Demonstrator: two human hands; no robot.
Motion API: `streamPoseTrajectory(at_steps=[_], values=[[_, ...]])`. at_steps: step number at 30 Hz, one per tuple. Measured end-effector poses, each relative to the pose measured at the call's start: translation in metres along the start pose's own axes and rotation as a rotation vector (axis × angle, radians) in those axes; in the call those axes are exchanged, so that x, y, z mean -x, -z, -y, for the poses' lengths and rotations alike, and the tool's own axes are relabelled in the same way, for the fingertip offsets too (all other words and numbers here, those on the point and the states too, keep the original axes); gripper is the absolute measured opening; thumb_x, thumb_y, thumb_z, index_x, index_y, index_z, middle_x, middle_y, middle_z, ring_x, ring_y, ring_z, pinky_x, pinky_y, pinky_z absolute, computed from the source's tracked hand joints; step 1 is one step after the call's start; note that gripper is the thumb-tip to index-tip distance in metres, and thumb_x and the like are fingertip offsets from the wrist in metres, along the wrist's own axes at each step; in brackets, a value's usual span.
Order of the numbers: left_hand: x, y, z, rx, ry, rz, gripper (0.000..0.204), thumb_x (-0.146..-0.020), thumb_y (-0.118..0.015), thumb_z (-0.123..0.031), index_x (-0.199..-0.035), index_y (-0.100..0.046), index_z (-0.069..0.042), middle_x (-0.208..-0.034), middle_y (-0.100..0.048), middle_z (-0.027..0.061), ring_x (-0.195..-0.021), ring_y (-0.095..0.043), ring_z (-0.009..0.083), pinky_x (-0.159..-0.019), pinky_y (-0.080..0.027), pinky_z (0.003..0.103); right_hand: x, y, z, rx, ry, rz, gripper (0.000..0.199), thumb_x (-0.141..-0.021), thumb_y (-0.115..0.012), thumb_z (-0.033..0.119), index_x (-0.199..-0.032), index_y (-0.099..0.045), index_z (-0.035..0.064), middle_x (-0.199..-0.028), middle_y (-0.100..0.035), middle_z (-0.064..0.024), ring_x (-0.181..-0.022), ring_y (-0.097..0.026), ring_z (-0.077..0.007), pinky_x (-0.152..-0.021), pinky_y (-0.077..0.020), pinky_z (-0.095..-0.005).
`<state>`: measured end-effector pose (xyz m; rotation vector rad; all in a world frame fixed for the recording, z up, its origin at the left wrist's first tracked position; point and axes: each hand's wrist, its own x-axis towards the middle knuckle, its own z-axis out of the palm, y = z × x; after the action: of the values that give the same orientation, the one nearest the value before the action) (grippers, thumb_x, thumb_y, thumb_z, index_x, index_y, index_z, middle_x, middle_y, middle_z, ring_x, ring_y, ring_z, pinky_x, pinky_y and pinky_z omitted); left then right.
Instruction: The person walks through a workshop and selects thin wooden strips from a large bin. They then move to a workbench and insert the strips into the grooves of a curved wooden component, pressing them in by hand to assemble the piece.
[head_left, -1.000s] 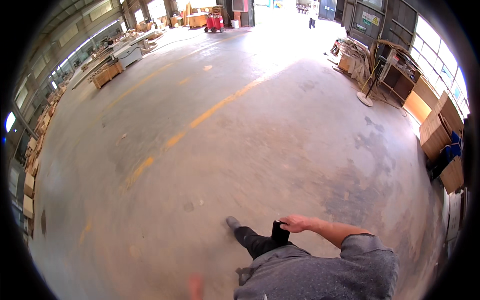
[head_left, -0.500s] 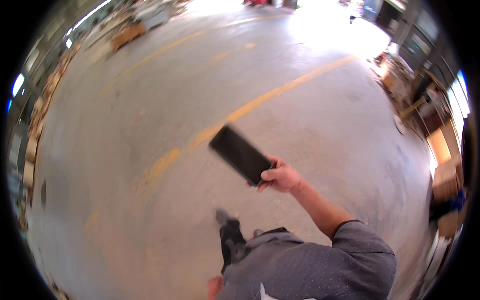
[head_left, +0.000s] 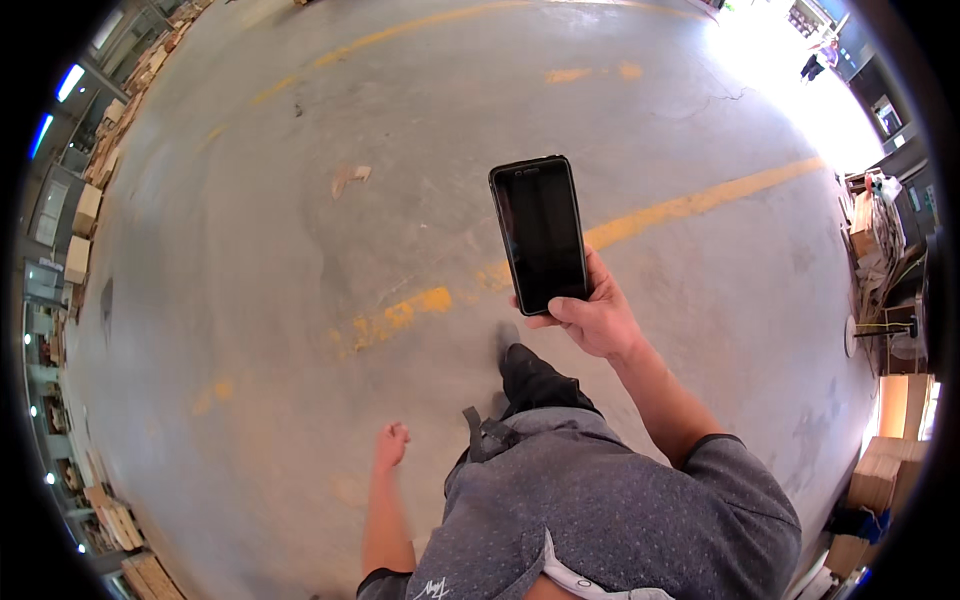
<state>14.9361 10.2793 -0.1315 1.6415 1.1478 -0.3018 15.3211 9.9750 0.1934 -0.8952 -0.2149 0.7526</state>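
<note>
A black smartphone [head_left: 540, 240] is held upright in my right hand [head_left: 598, 312], out in front of my body. The thumb lies over the lower edge of its dark screen, and the other fingers wrap behind and around the case. My left hand [head_left: 392, 444] hangs low beside my left hip, its fingers curled in with nothing visible in them. Below the phone, a dark shoe and a black trouser leg show under my grey shirt.
Worn yellow lines [head_left: 700, 205] cross the grey concrete floor [head_left: 250, 330]. Cardboard boxes [head_left: 885, 470] and stacked materials stand along the right side. More boxes [head_left: 80, 258] line the left wall. A person [head_left: 820, 58] is in the bright doorway area at the far right.
The phone has swung from a leftward tilt to nearly upright, moving up and right in view. My left hand has come into fuller sight. The floor and surroundings have shifted as the view turned.
</note>
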Motion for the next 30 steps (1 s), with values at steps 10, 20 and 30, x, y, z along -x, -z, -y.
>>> streamPoseTrajectory(at_steps=[10,20,30], values=[[-0.2,0.092,-0.194,0.05,0.251,-0.107,0.03,-0.09,-0.064,-0.021,-0.111,-0.065,-0.001,-0.086,-0.069,0.008,-0.074,-0.065,0.0165,-0.062,-0.05,0.033,-0.367,-0.017,0.051,-0.003,-0.024,0.026,0.064,-0.081,-0.05,-0.016,-0.138,-0.037,0.0088,-0.125,-0.061,-0.0127,-0.111,-0.067,-0.0318,-0.087,-0.0608,-0.0432],[-0.333,0.127,-0.294,-0.218,0.054,0.257,0.018,-0.09,-0.062,-0.026,-0.096,-0.07,-0.01,-0.082,-0.067,0.005,-0.077,-0.068,0.0173,-0.057,-0.051,0.033,-0.674,-0.017,0.068,0.039,-0.106,0.027,0.073,-0.079,-0.052,-0.016,-0.142,-0.034,0.0151,-0.127,-0.059,-0.0112,-0.112,-0.066,-0.0331,-0.09,-0.0599,-0.0457],[-0.68,0.287,-0.583,-0.012,0.082,-0.077,0.043,-0.092,-0.062,-0.026,-0.124,-0.06,0.003,-0.096,-0.07,0.0105,-0.084,-0.066,0.0232,-0.079,-0.053,0.039,-0.967,-0.058,0.132,-0.135,-0.044,0.188,0.078,-0.079,-0.059,-0.007,-0.148,-0.029,0.0136,-0.135,-0.053,-0.0175,-0.119,-0.06,-0.0401,-0.094,-0.0556,-0.0551]])
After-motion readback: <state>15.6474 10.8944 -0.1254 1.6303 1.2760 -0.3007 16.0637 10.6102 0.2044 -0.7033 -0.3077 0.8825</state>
